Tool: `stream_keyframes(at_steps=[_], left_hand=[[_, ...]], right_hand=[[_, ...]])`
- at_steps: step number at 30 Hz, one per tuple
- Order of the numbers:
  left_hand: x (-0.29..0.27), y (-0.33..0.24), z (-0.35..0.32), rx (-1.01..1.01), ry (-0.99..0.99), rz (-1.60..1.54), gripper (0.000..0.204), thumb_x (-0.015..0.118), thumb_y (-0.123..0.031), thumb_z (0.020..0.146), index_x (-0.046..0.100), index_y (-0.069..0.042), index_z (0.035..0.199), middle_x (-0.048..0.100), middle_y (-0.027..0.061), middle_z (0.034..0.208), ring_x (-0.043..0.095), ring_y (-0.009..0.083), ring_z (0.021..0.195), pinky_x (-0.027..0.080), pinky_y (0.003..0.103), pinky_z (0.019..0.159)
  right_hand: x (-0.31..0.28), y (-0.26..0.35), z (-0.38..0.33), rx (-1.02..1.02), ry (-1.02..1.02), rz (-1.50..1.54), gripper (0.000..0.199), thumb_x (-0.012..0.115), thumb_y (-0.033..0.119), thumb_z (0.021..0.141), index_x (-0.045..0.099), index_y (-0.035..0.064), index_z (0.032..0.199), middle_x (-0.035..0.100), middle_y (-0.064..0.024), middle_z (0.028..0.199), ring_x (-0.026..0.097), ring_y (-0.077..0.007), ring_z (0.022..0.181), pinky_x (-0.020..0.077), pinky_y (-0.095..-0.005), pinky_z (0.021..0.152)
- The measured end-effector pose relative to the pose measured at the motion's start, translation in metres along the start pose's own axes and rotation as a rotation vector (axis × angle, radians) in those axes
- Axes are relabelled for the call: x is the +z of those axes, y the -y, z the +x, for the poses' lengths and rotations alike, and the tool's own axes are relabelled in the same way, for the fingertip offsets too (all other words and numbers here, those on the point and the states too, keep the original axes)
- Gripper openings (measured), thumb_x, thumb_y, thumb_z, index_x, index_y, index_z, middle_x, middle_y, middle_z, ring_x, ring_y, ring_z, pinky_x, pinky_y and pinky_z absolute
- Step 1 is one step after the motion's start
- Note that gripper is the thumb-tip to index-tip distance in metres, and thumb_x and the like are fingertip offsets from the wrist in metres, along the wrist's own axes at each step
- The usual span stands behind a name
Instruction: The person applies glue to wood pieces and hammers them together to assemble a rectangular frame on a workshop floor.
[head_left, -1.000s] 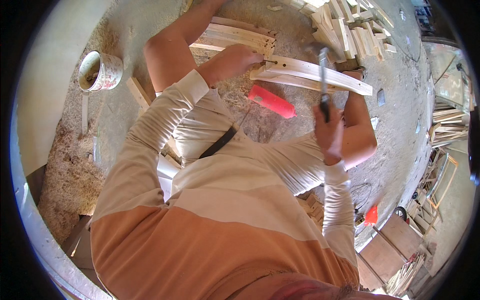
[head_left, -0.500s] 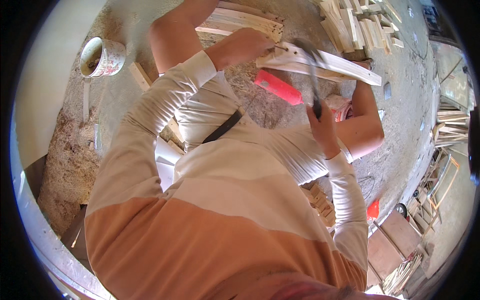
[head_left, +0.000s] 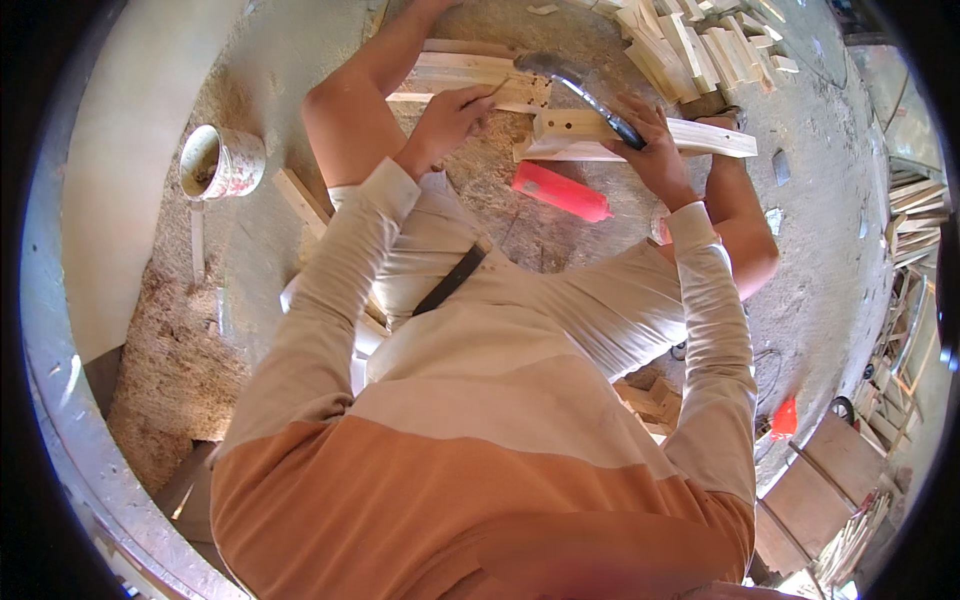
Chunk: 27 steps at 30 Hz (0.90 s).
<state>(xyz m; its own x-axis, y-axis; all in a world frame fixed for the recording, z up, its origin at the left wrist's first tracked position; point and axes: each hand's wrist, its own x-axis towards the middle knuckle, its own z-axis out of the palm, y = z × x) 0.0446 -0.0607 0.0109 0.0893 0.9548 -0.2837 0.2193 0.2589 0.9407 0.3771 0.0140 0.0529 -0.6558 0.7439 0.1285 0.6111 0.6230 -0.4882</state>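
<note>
The coloured print on the white bucket (head_left: pixel 238 163), off beyond your left knee (head_left: pixel 335 105), is too small to read, as is the pale patch on the red bottle (head_left: pixel 560 192).

Your right hand (head_left: pixel 655 155) is clamped around the dark grip of the hammer (head_left: pixel 585 96), over the middle of the wooden beam (head_left: pixel 705 138); whether your fingers also touch the wood, you cannot tell from here. The hammer's head points away to your left, past the beam's left end. Your left hand (head_left: pixel 450 125) has its fingers drawn together on a thin rod (head_left: pixel 499 90), perhaps a nail, apart from the beam.

The beam lies in front of you, between your knees, its right end near your right leg (head_left: pixel 745 225). Just beside its near edge is the bottle, lying on its side. Close past your left hand, the planks (head_left: pixel 465 65) crowd the far side, and the pile of offcuts (head_left: pixel 700 50) sits beyond. To your right, the concrete floor (head_left: pixel 830 240) gives open room.

The beam is pale, straight-edged timber with round dark holes near its left end. The bottle is smooth and tapers to a tip. Sawdust (head_left: pixel 165 385), loose and crumbly, spreads on your left.
</note>
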Motion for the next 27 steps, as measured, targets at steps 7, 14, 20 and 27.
stream_keyframes(at_steps=[7, 14, 20, 27], left_hand=[[0.007, 0.067, 0.01, -0.242, 0.06, 0.408, 0.029, 0.05, -0.006, 0.093, 0.064, 0.004, 0.116, 0.069, 0.0157, 0.074, 0.06, 0.0185, 0.05, 0.047, 0.033, 0.046], [0.016, 0.086, 0.018, -0.122, 0.157, 0.785, 0.018, 0.056, -0.006, 0.083, 0.07, 0.002, 0.09, 0.068, 0.0273, 0.087, 0.068, 0.0419, 0.078, 0.054, 0.05, 0.074], [0.004, 0.115, 0.028, -0.098, 0.238, 1.03, 0.032, 0.058, -0.017, 0.087, 0.066, 0.001, 0.113, 0.066, 0.027, 0.111, 0.063, 0.0425, 0.104, 0.051, 0.05, 0.089], [0.0, 0.018, 0.03, 0.069, -0.177, 0.304, 0.082, 0.074, -0.028, 0.086, 0.032, 0.0, 0.15, 0.043, 0.0201, 0.15, 0.038, 0.0299, 0.142, 0.033, 0.043, 0.113]], right_hand=[[0.005, -0.007, 0.022, -0.035, -0.035, -0.045, 0.054, 0.08, 0.026, 0.077, 0.067, 0.0172, 0.128, 0.065, -0.009, 0.12, 0.056, -0.0302, 0.118, 0.0339, -0.0463, 0.11], [-0.025, -0.011, 0.043, 0.01, -0.231, 0.18, 0.046, 0.083, 0.02, 0.076, 0.069, 0.0077, 0.119, 0.064, -0.0096, 0.095, 0.058, -0.0246, 0.089, 0.0465, -0.0343, 0.087], [-0.074, -0.003, 0.041, 0.217, -0.445, 0.508, 0.027, 0.083, 0.015, 0.08, 0.068, -0.0014, 0.095, 0.043, 0.0039, 0.077, 0.041, -0.0098, 0.072, 0.0364, -0.026, 0.064], [-0.09, 0.016, 0.034, 0.15, -0.693, 1.017, 0.051, 0.077, 0.005, 0.083, 0.061, -0.0056, 0.13, 0.068, -0.0099, 0.122, 0.062, -0.0153, 0.107, 0.0465, -0.0288, 0.096]])
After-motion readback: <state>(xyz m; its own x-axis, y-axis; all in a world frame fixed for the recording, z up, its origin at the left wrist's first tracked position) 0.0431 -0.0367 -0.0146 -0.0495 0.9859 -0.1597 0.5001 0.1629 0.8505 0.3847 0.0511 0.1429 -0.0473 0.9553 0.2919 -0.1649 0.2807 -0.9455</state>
